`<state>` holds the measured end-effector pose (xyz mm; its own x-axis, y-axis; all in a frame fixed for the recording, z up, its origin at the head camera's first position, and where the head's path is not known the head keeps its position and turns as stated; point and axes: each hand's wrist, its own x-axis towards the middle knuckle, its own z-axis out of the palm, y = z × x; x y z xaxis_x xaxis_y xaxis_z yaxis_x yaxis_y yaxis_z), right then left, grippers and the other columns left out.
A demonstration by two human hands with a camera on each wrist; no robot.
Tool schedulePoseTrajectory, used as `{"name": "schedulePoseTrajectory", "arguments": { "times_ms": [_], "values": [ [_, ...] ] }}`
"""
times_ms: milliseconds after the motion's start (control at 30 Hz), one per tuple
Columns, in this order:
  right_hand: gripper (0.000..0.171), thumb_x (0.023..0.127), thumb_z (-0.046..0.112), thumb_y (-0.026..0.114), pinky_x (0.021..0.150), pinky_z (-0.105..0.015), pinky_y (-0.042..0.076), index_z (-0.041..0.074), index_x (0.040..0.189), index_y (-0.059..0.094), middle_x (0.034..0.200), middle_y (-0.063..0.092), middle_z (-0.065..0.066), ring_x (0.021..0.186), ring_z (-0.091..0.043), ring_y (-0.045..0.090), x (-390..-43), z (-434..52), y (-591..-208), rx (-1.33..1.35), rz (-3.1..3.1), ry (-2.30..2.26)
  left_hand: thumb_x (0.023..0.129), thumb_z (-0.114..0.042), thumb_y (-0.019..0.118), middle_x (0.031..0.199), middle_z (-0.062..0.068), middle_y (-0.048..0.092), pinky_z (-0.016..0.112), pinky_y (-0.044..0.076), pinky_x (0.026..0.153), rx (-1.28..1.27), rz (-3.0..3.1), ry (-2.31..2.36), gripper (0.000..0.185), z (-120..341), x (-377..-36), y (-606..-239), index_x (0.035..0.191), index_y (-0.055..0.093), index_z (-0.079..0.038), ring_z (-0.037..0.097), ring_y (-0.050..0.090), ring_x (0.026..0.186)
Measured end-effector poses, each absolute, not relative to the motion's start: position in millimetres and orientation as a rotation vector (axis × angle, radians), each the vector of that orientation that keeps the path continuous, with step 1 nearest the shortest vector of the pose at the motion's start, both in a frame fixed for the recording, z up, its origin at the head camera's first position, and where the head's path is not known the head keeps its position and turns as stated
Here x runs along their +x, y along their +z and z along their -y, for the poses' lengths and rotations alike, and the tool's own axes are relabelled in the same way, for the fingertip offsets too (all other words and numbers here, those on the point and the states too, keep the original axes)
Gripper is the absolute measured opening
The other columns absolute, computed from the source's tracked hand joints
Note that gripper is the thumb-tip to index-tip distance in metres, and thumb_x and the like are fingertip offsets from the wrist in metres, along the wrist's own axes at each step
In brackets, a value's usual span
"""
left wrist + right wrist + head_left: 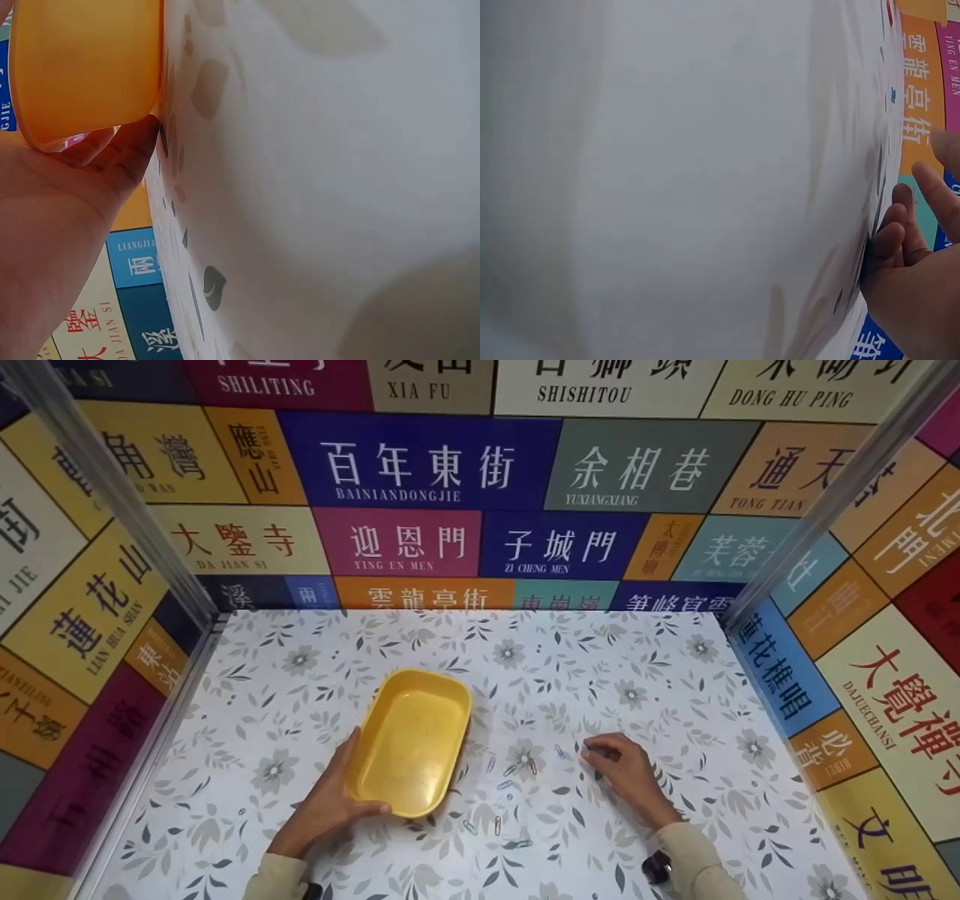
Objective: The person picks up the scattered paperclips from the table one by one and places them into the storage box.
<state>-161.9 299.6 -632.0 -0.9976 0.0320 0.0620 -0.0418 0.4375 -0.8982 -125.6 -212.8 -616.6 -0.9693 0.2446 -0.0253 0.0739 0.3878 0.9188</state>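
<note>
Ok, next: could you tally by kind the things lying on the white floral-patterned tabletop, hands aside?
Yellow rounded-rectangular plastic tray: 1
Small oblong coloured wire paper clips: 8
Total: 9
Whether the right hand pinches another clip is too small to tell.

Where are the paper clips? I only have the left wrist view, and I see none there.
Observer: In the head view, the paper clips lie scattered on the table, to the right of the yellow tray.
Operator: And where is the right hand?
Observer: Across the clips from the tray, with its fingertips close to the nearest clip.
Operator: Where is the thumb of the left hand?
Observer: The head view shows it on the tray's rim, at the end nearest the person.
</note>
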Motion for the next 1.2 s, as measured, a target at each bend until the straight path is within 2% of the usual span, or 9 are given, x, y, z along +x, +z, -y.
{"name": "schedulePoseTrajectory", "arguments": {
  "times_ms": [233, 433, 600, 767, 1000, 1200],
  "values": [
    [0.018, 0.097, 0.012, 0.086, 0.074, -0.022, 0.053, 0.007, 0.114, 0.085, 0.112, 0.074, -0.011, 0.091, -0.016, 0.063, -167, -291, -634, -0.034, 2.624, 1.652, 0.073, -0.023, 0.105, 0.18, 0.026, 0.02, 0.068, 0.02, 0.13, 0.293, -2.51, 1.644, 0.139, 212, -123, -618, 0.177, 0.013, -0.005, 0.051, 0.031, 0.16],
    [0.015, 0.093, 0.011, 0.089, 0.086, -0.023, 0.051, 0.009, 0.108, 0.086, 0.108, 0.075, -0.008, 0.097, -0.017, 0.065, -170, -285, -635, -0.051, 2.659, 1.571, 0.072, -0.023, 0.105, 0.18, 0.024, 0.021, 0.067, 0.021, 0.13, 0.304, -2.493, 1.686, 0.14, 212, -123, -619, 0.178, 0.015, -0.011, 0.05, 0.033, 0.159],
    [0.014, 0.089, 0.01, 0.092, 0.093, -0.03, 0.049, 0.01, 0.102, 0.087, 0.104, 0.075, -0.005, 0.101, -0.022, 0.065, -171, -278, -636, -0.025, 2.677, 1.48, 0.072, -0.023, 0.105, 0.18, 0.025, 0.021, 0.069, 0.021, 0.129, 0.303, -2.497, 1.687, 0.14, 212, -123, -620, 0.178, 0.015, -0.013, 0.052, 0.033, 0.159],
    [0.013, 0.087, 0.011, 0.093, 0.091, -0.035, 0.047, 0.01, 0.097, 0.086, 0.101, 0.074, -0.007, 0.098, -0.025, 0.062, -170, -272, -635, -0.041, 2.687, 1.415, 0.073, -0.023, 0.104, 0.181, 0.024, 0.019, 0.067, 0.02, 0.13, 0.279, -2.488, 1.677, 0.138, 212, -123, -619, 0.178, 0.015, -0.012, 0.05, 0.031, 0.16],
    [0.009, 0.089, 0.012, 0.092, 0.095, -0.042, 0.048, 0.01, 0.096, 0.086, 0.102, 0.074, -0.007, 0.101, -0.026, 0.063, -171, -267, -634, -0.084, 2.727, 1.381, 0.075, -0.023, 0.104, 0.181, 0.022, 0.019, 0.065, 0.019, 0.131, 0.234, -2.462, 1.645, 0.137, 212, -123, -617, 0.178, 0.013, -0.011, 0.046, 0.028, 0.163],
    [0.007, 0.089, 0.009, 0.091, 0.094, -0.042, 0.049, 0.008, 0.093, 0.085, 0.099, 0.074, -0.008, 0.1, -0.028, 0.065, -171, -263, -633, -0.096, 2.724, 1.35, 0.074, -0.024, 0.104, 0.181, 0.022, 0.02, 0.063, 0.018, 0.132, 0.256, -2.466, 1.657, 0.137, 213, -123, -618, 0.178, 0.014, -0.01, 0.045, 0.028, 0.163]
  ]
}}
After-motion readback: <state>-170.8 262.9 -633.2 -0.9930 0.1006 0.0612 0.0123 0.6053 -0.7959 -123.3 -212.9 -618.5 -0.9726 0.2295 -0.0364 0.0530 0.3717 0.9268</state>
